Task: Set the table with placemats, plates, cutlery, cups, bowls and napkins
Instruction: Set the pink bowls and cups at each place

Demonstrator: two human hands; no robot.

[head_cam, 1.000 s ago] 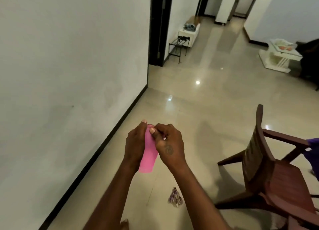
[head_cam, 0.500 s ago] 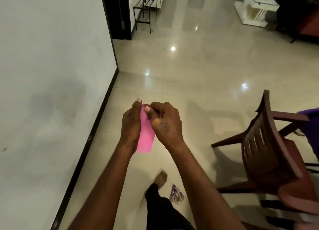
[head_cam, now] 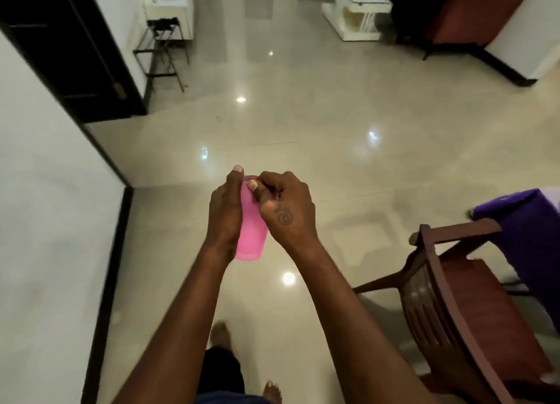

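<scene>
A pink plastic cup (head_cam: 252,234) is held in front of me above the tiled floor, mouth away from me and base toward me. My left hand (head_cam: 225,213) holds it along its left side, thumb up by the rim. My right hand (head_cam: 285,206) curls its fingers over the rim at the cup's right side, thumb pressed on the wall. No table top, placemat, plate or cutlery is in view.
A dark wooden chair (head_cam: 454,312) stands at my right, with a purple cloth (head_cam: 521,222) draped beyond it. A white wall (head_cam: 45,206) with black skirting runs on the left. Far off stand a metal rack (head_cam: 160,52), a white low table (head_cam: 354,13) and a dark doorway (head_cam: 60,40).
I have walked forward and the view has tilted down; the wall corner and chair have come closer. Both hands keep the same hold on the pink cup.
</scene>
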